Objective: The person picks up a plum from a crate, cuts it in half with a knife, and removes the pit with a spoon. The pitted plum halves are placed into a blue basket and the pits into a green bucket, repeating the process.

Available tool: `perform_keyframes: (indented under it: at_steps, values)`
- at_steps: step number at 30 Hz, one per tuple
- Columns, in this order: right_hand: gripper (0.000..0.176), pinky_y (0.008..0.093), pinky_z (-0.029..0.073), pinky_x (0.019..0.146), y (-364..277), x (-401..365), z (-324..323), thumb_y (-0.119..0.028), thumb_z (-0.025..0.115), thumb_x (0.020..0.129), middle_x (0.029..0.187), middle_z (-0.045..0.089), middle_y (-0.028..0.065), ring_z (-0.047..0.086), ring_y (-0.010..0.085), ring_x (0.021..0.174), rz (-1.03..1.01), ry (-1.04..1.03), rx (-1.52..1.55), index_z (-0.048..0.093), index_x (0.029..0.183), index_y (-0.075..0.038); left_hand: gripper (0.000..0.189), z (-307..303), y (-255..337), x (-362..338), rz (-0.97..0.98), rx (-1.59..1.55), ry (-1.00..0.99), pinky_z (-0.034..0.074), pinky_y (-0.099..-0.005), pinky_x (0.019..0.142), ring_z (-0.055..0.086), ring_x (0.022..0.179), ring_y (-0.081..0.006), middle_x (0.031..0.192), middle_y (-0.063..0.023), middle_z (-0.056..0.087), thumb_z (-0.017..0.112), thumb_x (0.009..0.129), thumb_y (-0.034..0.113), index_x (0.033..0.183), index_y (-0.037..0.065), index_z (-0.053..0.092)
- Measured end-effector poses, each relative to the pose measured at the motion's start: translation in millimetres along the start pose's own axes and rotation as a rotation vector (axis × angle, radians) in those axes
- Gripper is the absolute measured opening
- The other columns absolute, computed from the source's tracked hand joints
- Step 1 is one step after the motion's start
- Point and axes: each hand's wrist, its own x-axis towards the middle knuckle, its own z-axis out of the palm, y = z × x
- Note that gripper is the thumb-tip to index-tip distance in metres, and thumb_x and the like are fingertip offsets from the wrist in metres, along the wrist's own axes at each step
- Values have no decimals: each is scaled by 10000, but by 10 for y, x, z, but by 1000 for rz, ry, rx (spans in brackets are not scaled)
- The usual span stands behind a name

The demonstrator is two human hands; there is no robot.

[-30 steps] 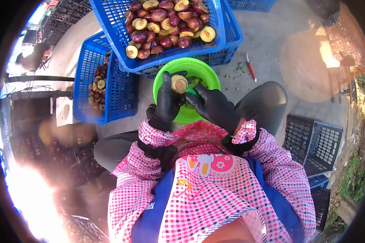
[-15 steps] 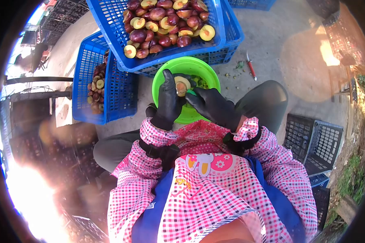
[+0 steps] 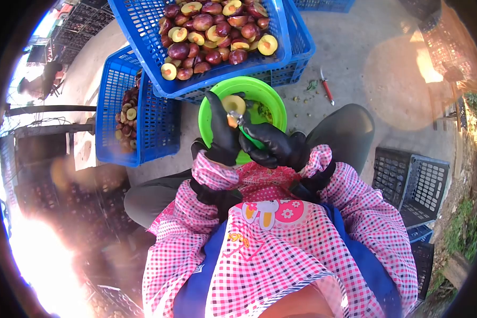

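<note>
Black-gloved left hand (image 3: 222,131) cups round half-plum (image 3: 234,105); right hand (image 3: 268,144) seemingly fisted.

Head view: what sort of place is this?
Probably an outdoor fruit-processing yard: blue crates of halved plums, bare concrete ground, a green basin under the fruit half in the left hand.

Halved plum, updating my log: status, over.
Left hand grips yellow-fleshed halved plum. Right hand holds small metal tool against its cut face. Both over round green plastic bowl; nothing blocking.
</note>
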Motion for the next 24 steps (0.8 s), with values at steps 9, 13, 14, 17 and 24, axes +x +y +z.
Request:
perform_keyframes:
  at_steps: [9,13,14,17,24]
  values:
    - [489,250,351,406,44,28,-145,-493,523,951,599,519,19,469,97,453,-18,421,-370,620,921,-15,593,299,626,1037,501,1745,95,527,-451,783,686,879,-342,943,-180,702,581,856,610,1019,46,668]
    - [476,254,369,422,-23,-70,-91,-483,521,954,629,542,18,485,97,469,-54,501,-380,625,924,-20,614,456,414,1463,419,2019,-49,521,-449,830,677,946,-378,970,-223,696,646,789,601,1015,31,681]
    - [464,252,375,433,-31,-73,-82,-474,524,954,629,541,16,484,93,475,-67,517,-361,624,934,-21,593,481,379,1523,392,2028,-86,521,-451,831,677,949,-373,971,-211,699,635,799,582,1020,33,688]
    - [431,251,382,453,-117,-107,-101,-443,536,956,627,535,5,477,86,483,-111,593,-334,622,978,-21,494,462,373,1680,340,2087,-194,530,-416,768,699,841,-294,892,-142,720,612,828,495,1006,45,711]
    - [396,258,482,678,-244,-27,-130,-238,610,956,918,637,50,578,75,751,-618,736,-346,525,1287,-40,320,255,703,624,32,423,-503,510,-271,635,630,842,-145,1082,-70,628,497,976,233,1229,46,556]
